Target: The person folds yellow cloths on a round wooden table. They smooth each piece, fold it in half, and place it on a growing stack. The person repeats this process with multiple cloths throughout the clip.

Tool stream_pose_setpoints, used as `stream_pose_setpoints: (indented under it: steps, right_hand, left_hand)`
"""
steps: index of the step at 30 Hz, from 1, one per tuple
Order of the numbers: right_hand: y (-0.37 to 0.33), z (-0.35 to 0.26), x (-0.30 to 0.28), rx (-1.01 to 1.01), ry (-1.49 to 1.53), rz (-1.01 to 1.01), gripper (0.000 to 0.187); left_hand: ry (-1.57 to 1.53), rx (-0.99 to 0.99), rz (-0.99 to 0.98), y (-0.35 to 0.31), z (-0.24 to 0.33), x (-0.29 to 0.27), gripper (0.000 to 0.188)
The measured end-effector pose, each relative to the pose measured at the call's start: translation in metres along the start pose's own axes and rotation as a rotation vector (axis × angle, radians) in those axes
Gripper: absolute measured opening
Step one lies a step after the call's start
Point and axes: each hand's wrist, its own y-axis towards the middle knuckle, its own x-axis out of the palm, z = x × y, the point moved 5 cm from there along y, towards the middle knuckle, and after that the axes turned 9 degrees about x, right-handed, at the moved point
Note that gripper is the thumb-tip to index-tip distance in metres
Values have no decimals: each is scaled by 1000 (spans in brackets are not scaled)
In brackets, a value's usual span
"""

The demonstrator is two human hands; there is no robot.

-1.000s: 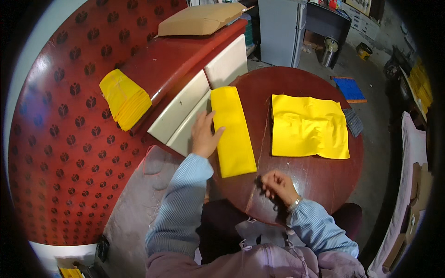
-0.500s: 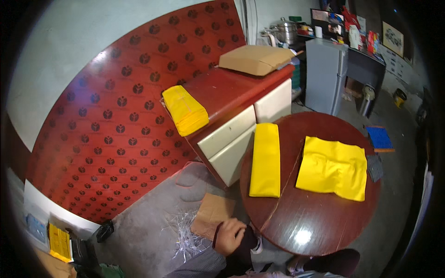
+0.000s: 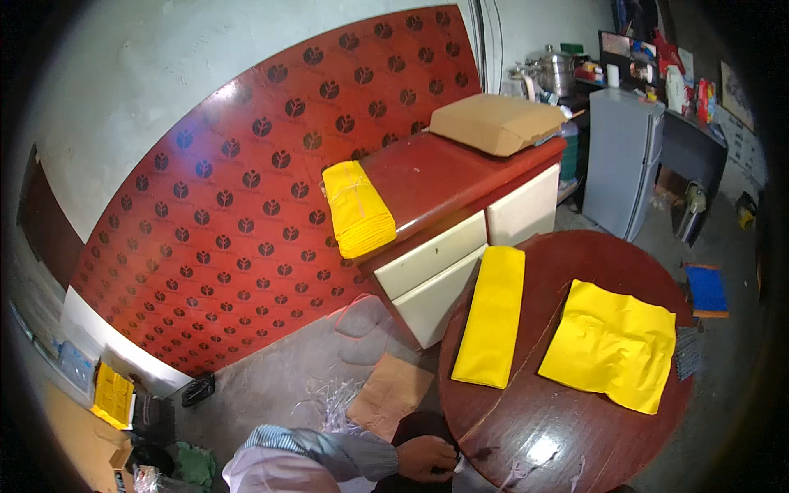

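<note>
My left hand is low in the picture, beside the front left edge of the round brown table. Its fingers are curled together; a small whitish patch shows by the fingertips, and whether they grip it is unclear. My right hand is out of sight. On the table lie a long folded yellow fabric piece and, to its right, a creased, roughly square yellow fabric sheet. Pale streaks show at the table's near edge; I cannot tell what they are.
A tied stack of folded yellow fabric and a cardboard box sit on a red-topped cabinet. Brown cardboard and white strips lie on the floor. A grey fridge stands behind the table.
The view has shifted, so the table and cabinet appear lower and further right. My left hand has moved down and right, toward the table's edge, and more of its sleeve shows.
</note>
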Motion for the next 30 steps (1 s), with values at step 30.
stream_pose_setpoints:
  steps: [30]
  right_hand:
    - [-229,16,-255,-646,353,1237,16]
  left_hand:
    - [190,-207,402,64,64,66,12]
